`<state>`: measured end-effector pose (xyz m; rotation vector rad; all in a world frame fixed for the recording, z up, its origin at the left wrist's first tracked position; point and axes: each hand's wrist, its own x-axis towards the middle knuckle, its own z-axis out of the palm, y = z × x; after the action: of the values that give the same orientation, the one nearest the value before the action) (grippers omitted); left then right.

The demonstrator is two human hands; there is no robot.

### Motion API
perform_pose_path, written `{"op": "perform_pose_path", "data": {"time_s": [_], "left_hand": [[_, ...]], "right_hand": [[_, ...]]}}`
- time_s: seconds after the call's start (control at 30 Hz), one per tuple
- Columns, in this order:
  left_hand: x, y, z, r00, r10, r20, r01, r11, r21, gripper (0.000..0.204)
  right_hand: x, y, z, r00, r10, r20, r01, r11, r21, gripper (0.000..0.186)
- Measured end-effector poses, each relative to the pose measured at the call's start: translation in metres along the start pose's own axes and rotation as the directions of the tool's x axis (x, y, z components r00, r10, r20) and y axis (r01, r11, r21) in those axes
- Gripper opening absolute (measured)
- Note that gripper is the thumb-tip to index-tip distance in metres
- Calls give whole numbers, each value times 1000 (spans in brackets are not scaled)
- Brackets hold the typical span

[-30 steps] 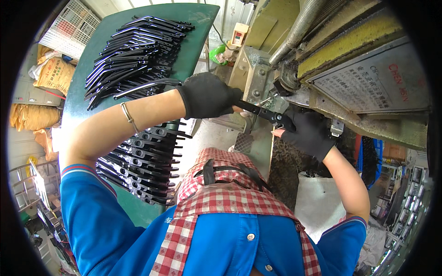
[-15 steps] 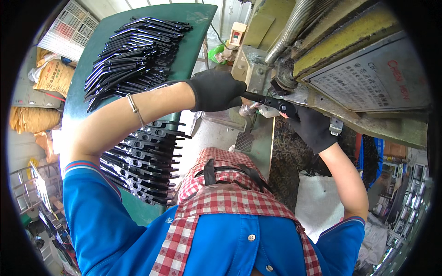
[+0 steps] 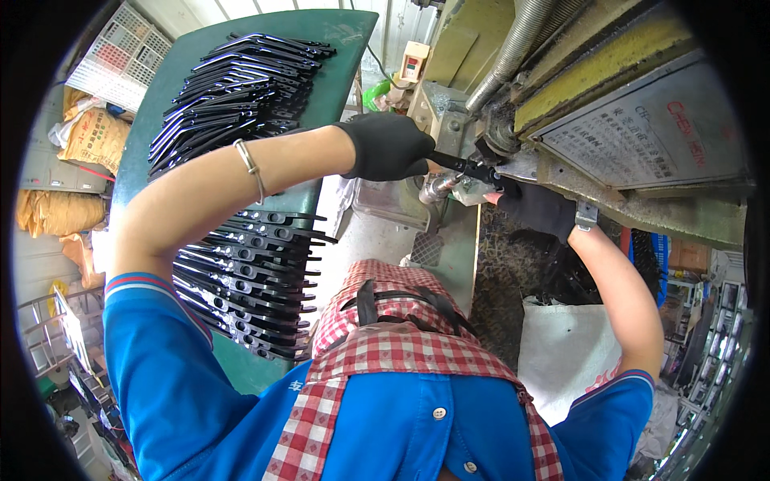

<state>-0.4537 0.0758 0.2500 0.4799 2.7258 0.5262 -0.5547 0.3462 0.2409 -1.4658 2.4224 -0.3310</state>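
My left hand (image 3: 389, 147), in a black glove, is closed round the left end of a black metal bar (image 3: 454, 163). At the bar's other end my right hand (image 3: 536, 210), also gloved in black with some fingertips bare, is closed on it. Both hands hold the bar level at the machine's metal tooling (image 3: 499, 136), and I cannot tell whether it touches. Just below the bar is a shiny metal cylinder (image 3: 437, 189).
A green table (image 3: 341, 32) on the left bears a pile of bent black bars (image 3: 233, 88) and a row of flat black bars with holes (image 3: 249, 276). The yellow-green machine (image 3: 609, 88) rises at right. A foot pedal (image 3: 427, 249) and a white sack (image 3: 561, 345) lie below.
The black bar has turned in my hands, so its round hole no longer faces up. My left hand has shifted slightly up and right, and my right forearm has swung outward to the right.
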Motion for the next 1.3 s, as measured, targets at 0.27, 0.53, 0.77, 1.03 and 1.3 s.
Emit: {"op": "perform_pose_path", "data": {"time_s": [0.27,0.53,0.77,1.03,1.3], "left_hand": [[9,-10,9,997,73,-40,-66,985,158,32],[-8,-29,14,957,82,-279,-10,968,250,36],[-47,-48,33,953,-49,-298,101,982,161,49],[-41,-43,8,982,-118,-150,145,972,184,54],[-41,-49,22,985,-114,-133,129,985,114,55]], "right_hand": [[13,5,9,917,287,276,-294,956,-17,48],[5,-20,9,960,277,-34,-279,948,-153,36],[5,-7,15,961,272,-38,-275,947,-166,37],[5,-5,18,964,265,-5,-264,958,-114,31],[5,0,26,966,149,-212,-183,971,-151,28]]}}
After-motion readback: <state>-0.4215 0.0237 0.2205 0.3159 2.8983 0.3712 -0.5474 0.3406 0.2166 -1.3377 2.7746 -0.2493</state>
